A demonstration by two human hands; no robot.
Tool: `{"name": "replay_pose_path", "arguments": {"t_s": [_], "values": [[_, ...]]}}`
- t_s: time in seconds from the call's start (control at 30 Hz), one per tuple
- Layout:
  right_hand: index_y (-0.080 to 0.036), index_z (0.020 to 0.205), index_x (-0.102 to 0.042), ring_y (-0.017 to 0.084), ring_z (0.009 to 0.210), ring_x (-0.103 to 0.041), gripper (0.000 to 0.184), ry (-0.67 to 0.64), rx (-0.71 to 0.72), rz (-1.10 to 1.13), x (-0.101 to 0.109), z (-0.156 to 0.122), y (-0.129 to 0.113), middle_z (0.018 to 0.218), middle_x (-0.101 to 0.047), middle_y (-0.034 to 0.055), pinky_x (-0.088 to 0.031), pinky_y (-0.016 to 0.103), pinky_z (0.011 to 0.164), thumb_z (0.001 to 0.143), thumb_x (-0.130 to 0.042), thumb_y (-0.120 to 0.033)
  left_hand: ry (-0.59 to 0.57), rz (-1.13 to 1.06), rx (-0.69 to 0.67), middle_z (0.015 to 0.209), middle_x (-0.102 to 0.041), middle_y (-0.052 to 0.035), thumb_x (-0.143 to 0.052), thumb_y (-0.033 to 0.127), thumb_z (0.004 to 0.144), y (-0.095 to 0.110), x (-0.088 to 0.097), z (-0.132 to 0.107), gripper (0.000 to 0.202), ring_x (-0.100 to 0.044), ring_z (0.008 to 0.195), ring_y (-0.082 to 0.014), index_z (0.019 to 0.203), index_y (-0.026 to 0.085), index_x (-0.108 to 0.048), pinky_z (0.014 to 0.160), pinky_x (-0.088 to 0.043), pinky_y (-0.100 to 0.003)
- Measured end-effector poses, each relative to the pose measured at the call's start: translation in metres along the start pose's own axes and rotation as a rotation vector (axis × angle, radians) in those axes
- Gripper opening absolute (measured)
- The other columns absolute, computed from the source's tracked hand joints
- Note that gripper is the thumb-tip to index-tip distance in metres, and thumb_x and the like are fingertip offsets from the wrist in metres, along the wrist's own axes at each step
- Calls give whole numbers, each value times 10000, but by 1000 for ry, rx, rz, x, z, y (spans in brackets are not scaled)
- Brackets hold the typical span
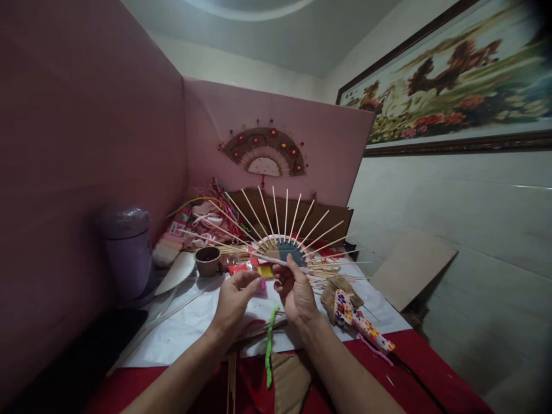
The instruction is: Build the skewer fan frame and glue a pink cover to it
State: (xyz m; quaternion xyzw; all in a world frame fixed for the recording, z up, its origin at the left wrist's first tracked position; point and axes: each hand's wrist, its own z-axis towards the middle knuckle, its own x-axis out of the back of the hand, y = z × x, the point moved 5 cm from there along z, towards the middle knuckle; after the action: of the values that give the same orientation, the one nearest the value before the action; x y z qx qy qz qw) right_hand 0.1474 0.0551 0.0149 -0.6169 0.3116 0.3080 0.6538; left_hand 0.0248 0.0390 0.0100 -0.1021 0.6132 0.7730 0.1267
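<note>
My right hand (295,290) holds up a fan frame (282,248): a grey half-disc hub with several thin wooden sticks spreading out in a half circle. My left hand (236,299) is just left of it, fingers pinched near the frame's lower left edge, by a small yellow and pink piece (264,272). Whether the left hand grips anything is unclear. A green pipe cleaner (270,345) lies on the table between my wrists.
White paper (181,333) covers a red table. A floral glue gun (360,322) lies at right, a brown cup (207,260), a lilac bin (127,250) and craft clutter at left. Pink boards wall the back, one bearing a finished fan (264,152). Cardboard (409,265) leans right.
</note>
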Motion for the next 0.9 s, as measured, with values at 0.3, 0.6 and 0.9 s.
{"name": "replay_pose_path", "arguments": {"t_s": [0.3, 0.6, 0.9], "values": [[-116, 644, -612, 47, 409, -496, 232, -24, -150, 1, 5, -1, 26, 521, -624, -7, -323, 129, 336, 685, -694, -329, 46, -82, -7, 711, -666, -38, -713, 323, 617, 0, -5, 3, 311, -575, 566, -117, 834, 111, -644, 512, -430, -215], [-125, 609, -550, 33, 380, -426, 276, -14, -153, -54, 3, 4, 31, 490, -551, -40, -269, 133, 323, 626, -726, -337, 119, -198, 131, 554, -635, -41, -740, 333, 563, -6, -5, 20, 273, -560, 457, -116, 619, 96, -616, 445, -432, -219], [-145, 626, -529, 27, 267, -309, 306, -135, 50, -586, -5, -3, 30, 393, -487, -68, -187, 157, 267, 655, -663, -418, 299, -160, 243, 474, -619, -66, -678, 135, 631, -7, 21, 51, 130, -538, 369, -106, 555, 81, -587, 357, -412, -189]]}}
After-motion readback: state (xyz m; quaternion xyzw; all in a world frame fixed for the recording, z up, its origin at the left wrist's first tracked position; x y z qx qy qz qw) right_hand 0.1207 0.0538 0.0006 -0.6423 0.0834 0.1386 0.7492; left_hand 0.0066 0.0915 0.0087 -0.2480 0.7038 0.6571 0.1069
